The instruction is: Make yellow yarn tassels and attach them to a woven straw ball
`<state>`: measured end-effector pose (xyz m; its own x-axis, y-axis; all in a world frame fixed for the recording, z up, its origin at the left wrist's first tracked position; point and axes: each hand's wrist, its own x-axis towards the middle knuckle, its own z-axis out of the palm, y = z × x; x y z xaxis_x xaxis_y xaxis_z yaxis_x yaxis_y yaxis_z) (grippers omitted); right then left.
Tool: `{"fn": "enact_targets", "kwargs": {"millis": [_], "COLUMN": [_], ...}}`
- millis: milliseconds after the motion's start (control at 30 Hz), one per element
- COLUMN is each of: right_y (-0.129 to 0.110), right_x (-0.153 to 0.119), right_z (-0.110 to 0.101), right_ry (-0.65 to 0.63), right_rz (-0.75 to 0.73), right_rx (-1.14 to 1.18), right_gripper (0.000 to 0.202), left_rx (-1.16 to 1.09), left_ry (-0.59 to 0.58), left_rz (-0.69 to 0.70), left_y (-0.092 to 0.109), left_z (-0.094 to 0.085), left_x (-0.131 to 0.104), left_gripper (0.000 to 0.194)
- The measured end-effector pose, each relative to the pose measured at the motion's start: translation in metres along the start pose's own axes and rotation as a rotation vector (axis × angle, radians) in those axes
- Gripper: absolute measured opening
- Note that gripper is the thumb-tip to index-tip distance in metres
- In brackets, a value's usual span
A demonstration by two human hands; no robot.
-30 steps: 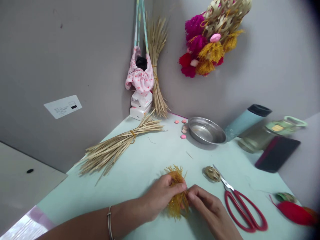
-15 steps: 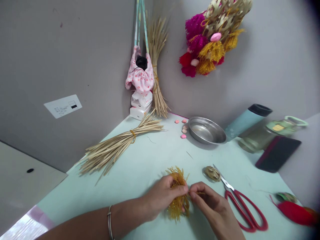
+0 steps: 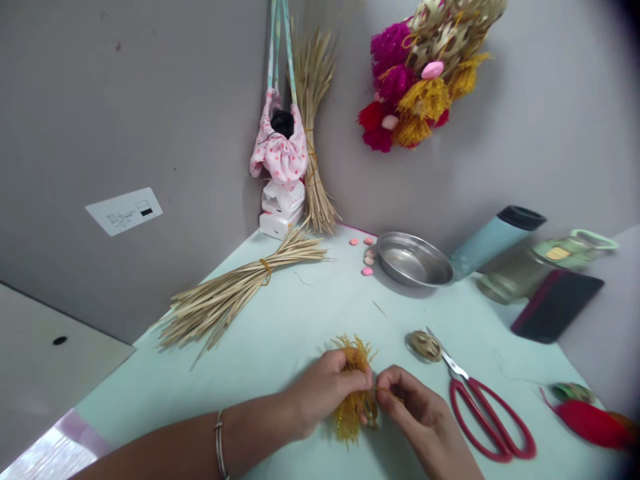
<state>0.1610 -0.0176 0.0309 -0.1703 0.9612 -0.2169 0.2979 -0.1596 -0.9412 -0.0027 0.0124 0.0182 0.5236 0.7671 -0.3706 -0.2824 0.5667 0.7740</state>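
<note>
A golden-yellow yarn tassel (image 3: 347, 423) is pinched near its middle in my left hand (image 3: 327, 387), its frayed ends showing above and below the fingers. Just to the right, my right hand (image 3: 417, 410) is closed, thumb against forefinger, on a thin yellow strand of yarn (image 3: 383, 391) beside the tassel. Both hands are close together over the pale green tabletop (image 3: 295, 320). The fingers hide much of the tassel's middle. Right of my right hand lie red-handled scissors (image 3: 493, 417), their blade tips by a small woven straw piece (image 3: 425, 347).
A tied straw bundle (image 3: 240, 287) lies at left, another straw bundle (image 3: 313, 133) stands in the corner. At the back are a metal bowl (image 3: 415, 260), pink beads (image 3: 367, 271), a blue tumbler (image 3: 495, 240), a green bottle (image 3: 520, 277) and a phone (image 3: 557, 307). Red yarn (image 3: 590, 423) lies far right.
My right hand has shifted slightly left and down, still pinching the strand. My left hand keeps its hold on the tassel, moving very little.
</note>
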Motion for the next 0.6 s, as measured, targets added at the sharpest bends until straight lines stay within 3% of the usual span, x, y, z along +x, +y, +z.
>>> {"fn": "enact_targets", "kwargs": {"millis": [133, 400, 600], "right_y": [0.002, -0.001, 0.008], "right_x": [0.001, 0.000, 0.003], "right_z": [-0.003, 0.002, 0.001], "right_ry": [-0.025, -0.044, -0.020], "right_rz": [0.000, 0.033, 0.032], "right_rx": [0.013, 0.168, 0.220], "right_gripper": [0.027, 0.023, 0.024], "left_rx": [-0.063, -0.139, -0.158], "left_ry": [0.044, -0.024, -0.077], "left_rz": [-0.015, 0.046, 0.105], "left_y": [0.004, -0.001, 0.006], "left_z": [0.002, 0.001, 0.002], "left_x": [-0.002, -0.001, -0.005], "left_gripper": [0.022, 0.028, 0.026]}}
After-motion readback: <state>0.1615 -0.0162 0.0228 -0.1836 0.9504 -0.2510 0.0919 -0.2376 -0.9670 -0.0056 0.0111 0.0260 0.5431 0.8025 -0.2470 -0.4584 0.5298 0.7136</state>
